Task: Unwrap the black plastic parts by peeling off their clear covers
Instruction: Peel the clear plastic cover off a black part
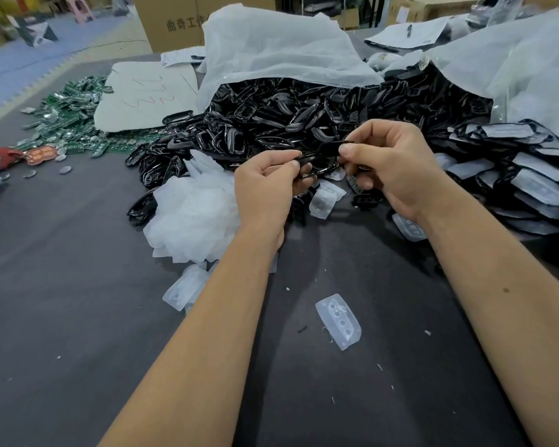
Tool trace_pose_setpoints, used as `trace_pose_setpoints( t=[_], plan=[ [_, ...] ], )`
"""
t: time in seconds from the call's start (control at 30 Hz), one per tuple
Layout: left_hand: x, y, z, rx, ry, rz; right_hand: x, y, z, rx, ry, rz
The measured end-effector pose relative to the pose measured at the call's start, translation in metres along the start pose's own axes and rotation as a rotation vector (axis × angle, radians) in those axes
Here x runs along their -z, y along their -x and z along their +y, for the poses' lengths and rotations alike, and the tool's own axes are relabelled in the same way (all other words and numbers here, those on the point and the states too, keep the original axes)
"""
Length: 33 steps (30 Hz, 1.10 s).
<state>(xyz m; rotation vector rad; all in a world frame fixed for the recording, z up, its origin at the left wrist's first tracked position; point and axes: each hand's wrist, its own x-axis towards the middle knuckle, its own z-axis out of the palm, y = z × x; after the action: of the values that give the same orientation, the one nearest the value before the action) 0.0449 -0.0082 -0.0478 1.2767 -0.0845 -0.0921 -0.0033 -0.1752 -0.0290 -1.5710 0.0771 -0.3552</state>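
Two hands meet above the dark table (78, 285), both pinching one black plastic part (320, 154) between them. Your left hand (265, 185) grips its 9 o'clock end with curled fingers and thumb; your right hand (391, 166) pinches the 3 o'clock end, thumb on top. Part is glossy black, an elongated ring shape, mostly covered by your fingers, so can't tell if a clear cover is on it. At 12 o'clock from the hands, a big heap of black parts (288, 111) spills from under a white plastic sheet (271, 50). At 3 o'clock, stacked covered parts (530, 179), partly cut off by the frame edge. At 9 o'clock, a pile of peeled clear covers (191, 214). At 6 o'clock, one loose clear cover (338, 321) lies alone on the table. Far at 10 o'clock, green circuit boards (68, 114), blurry.
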Motion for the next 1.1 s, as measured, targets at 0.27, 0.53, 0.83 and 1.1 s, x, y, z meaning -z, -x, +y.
trace_pose_setpoints(
  t=[0.27,0.53,0.83,1.1],
  plan=[
    [0.002,-0.004,-0.004,-0.004,-0.057,0.037,-0.001,0.002,-0.004,0.094,-0.064,0.172],
    [0.002,-0.004,-0.01,-0.049,-0.156,0.051,-0.012,0.0,0.0,0.212,0.475,0.028],
    [0.003,-0.003,-0.009,-0.121,-0.355,0.008,-0.028,0.004,-0.003,0.222,0.663,0.076],
    [0.003,-0.002,-0.009,-0.106,-0.254,-0.008,-0.034,0.004,0.0,0.242,0.709,0.205]
  ],
)
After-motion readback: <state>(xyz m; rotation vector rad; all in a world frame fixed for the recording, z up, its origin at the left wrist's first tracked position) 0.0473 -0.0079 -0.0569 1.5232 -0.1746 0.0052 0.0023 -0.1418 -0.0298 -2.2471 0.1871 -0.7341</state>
